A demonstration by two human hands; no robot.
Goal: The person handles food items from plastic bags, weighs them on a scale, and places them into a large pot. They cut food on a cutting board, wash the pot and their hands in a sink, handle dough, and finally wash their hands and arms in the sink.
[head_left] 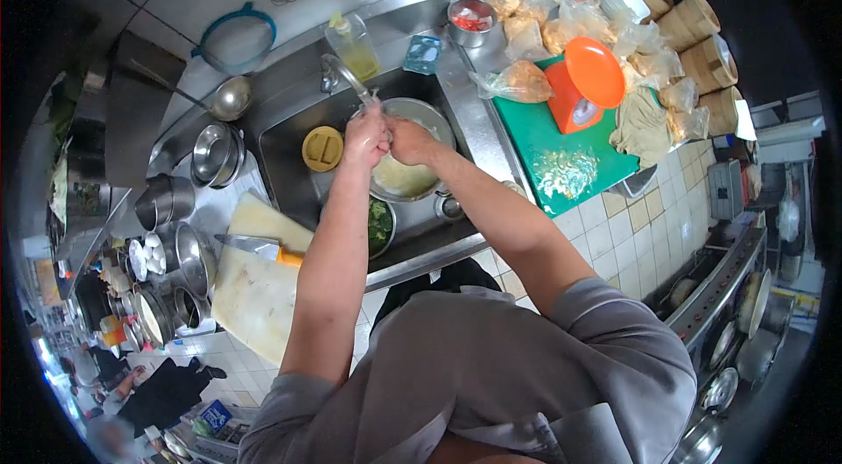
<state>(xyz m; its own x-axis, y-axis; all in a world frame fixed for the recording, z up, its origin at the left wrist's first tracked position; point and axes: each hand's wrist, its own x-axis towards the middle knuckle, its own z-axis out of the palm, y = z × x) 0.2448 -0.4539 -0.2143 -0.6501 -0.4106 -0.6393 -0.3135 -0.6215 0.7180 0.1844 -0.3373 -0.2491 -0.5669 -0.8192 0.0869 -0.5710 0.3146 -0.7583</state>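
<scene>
Both hands meet beneath the faucet (346, 78), above a large metal pan (430, 122) standing in the sink (285, 126). My left hand (367, 139) is closed, its fingers curled against the other hand, with water splashing over it. Pressed up to it, my right hand (409, 141) is closed too, fingers partly hidden. Whether anything lies between them I cannot make out. Pale, cloudy liquid shows in the pan below. Nearby in the sink are a round yellow object (323, 149), a bowl of green vegetables (380, 225) and a small metal cup (449, 208).
Left of the sink, a knife (250, 244) lies on a white cutting board (250, 293) near metal bowls (213, 153). At right, an orange scale (579, 96) and chopped pieces (564, 174) rest on a green board (526, 126). A person (167, 398) is at lower left.
</scene>
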